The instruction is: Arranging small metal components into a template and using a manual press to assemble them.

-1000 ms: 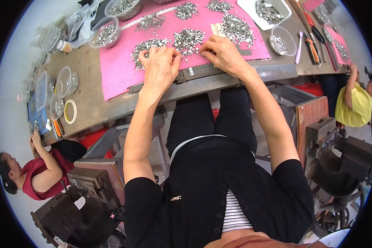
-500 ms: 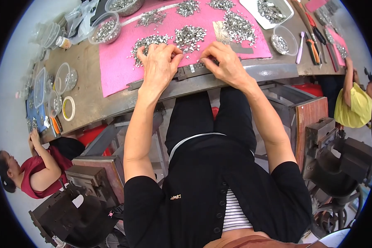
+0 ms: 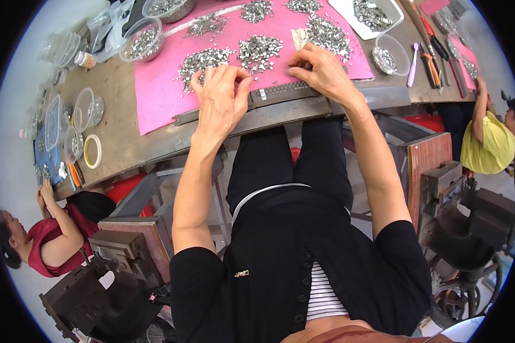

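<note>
My left hand (image 3: 220,97) is over the near edge of a pink mat, beside a pile of small silvery metal pieces (image 3: 206,62). Its thumb and forefinger meet in a pinch; whatever is between them is too small to make out. My right hand (image 3: 325,73) hovers above the mat further right, fingers curled and thumb against the forefinger. Anything in that grip is hidden. Between the hands, a dark metal bar (image 3: 287,91) runs along the table's front edge, with a row of small pieces or slots along it. Another metal-piece pile (image 3: 260,51) lies just beyond.
More heaps dot the pink mat (image 3: 160,94). Clear tubs (image 3: 143,39) of metal pieces stand at the left, and a white tray (image 3: 373,16) and round tub (image 3: 390,56) at the right. Pliers (image 3: 431,68), a purple toothbrush (image 3: 414,64) and a tape roll (image 3: 92,151) lie around. Co-workers sit on both sides.
My right hand has lifted off the bar and moved away and to the right, uncovering more of the bar's row. My left hand has stayed almost in place.
</note>
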Demonstrator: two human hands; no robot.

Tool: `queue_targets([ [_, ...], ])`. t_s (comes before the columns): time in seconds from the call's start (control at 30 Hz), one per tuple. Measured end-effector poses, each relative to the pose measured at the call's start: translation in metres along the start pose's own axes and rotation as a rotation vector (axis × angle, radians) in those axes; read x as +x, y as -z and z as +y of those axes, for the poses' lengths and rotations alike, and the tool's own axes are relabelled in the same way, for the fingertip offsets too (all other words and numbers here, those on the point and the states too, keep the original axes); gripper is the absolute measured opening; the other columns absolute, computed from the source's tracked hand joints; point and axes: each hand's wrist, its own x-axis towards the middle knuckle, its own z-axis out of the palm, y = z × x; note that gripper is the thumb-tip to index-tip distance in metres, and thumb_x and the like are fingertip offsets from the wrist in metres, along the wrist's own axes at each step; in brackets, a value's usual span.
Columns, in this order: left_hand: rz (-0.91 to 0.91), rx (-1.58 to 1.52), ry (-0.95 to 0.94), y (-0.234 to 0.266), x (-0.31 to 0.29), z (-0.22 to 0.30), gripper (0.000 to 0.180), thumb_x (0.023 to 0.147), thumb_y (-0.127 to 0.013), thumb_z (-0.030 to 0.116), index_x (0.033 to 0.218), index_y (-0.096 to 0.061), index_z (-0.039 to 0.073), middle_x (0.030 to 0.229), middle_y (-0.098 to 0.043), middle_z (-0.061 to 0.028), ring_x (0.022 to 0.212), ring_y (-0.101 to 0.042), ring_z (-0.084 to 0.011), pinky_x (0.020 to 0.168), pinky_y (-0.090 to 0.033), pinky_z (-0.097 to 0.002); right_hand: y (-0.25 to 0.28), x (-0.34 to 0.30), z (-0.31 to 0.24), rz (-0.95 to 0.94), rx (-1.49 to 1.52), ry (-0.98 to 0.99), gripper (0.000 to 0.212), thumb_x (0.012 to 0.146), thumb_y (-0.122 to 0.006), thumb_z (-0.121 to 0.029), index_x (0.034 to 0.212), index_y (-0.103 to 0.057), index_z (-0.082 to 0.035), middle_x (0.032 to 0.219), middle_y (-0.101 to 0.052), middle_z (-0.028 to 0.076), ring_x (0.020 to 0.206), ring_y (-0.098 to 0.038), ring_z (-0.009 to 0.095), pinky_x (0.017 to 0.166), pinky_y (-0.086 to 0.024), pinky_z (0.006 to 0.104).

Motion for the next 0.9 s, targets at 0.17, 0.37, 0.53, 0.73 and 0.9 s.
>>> queue_targets([
  [0.17, 0.034, -0.006, 0.078, 0.001, -0.002, -0.005, 0.008, 0.088, -0.07, 0.018, 0.089, -0.068, 0.011, 0.088, -0.065, -0.0025, 0.092, -0.06, -0.0231, 0.105, -0.029, -0.0503, -0.008, 0.001, 0.004, 0.032, -0.187, 0.076, 0.011, 0.087, -0.073, -0.009, 0.09, -0.069, 0.001, 0.086, -0.063, 0.011, 0.079, -0.064, 0.028, 0.071, -0.05, 0.0379],
  [0.37, -0.052, 0.106, 0.089, 0.009, 0.005, -0.022, 0.006, 0.086, -0.072, 0.019, 0.088, -0.071, 0.013, 0.087, -0.066, -0.001, 0.09, -0.059, -0.0226, 0.098, -0.032, -0.0467, -0.026, -0.018, -0.025, 0.124, 0.01, 0.147, 0.008, 0.087, -0.07, -0.012, 0.089, -0.07, -0.004, 0.086, -0.062, 0.008, 0.088, -0.06, 0.028, 0.08, -0.043, 0.0404],
  [0.53, -0.089, 0.155, 0.048, 0.014, 0.006, -0.021, 0.006, 0.087, -0.074, 0.019, 0.092, -0.074, 0.018, 0.086, -0.066, 0.0, 0.092, -0.058, -0.0225, 0.1, -0.03, -0.0487, -0.033, -0.027, -0.035, 0.174, -0.048, 0.171, 0.007, 0.088, -0.073, -0.01, 0.093, -0.072, -0.006, 0.086, -0.064, 0.008, 0.084, -0.061, 0.025, 0.079, -0.045, 0.0375],
  [0.73, -0.082, 0.231, 0.016, 0.012, 0.005, -0.024, 0.01, 0.089, -0.073, 0.024, 0.096, -0.075, 0.017, 0.088, -0.064, 0.0003, 0.095, -0.058, -0.0211, 0.103, -0.029, -0.0488, -0.027, -0.013, -0.025, 0.103, -0.003, 0.083, 0.01, 0.088, -0.073, -0.011, 0.095, -0.074, -0.004, 0.088, -0.066, 0.01, 0.08, -0.063, 0.027, 0.073, -0.048, 0.0369],
  [0.9, 0.01, 0.12, -0.05, 0.004, -0.001, -0.007, 0.007, 0.087, -0.074, 0.02, 0.092, -0.073, 0.015, 0.087, -0.064, 0.0008, 0.093, -0.058, -0.0208, 0.1, -0.031, -0.0465, -0.017, 0.01, -0.018, -0.061, 0.137, 0.069, 0.012, 0.086, -0.074, -0.01, 0.096, -0.074, -0.004, 0.084, -0.065, 0.011, 0.078, -0.064, 0.027, 0.07, -0.05, 0.0377],
])
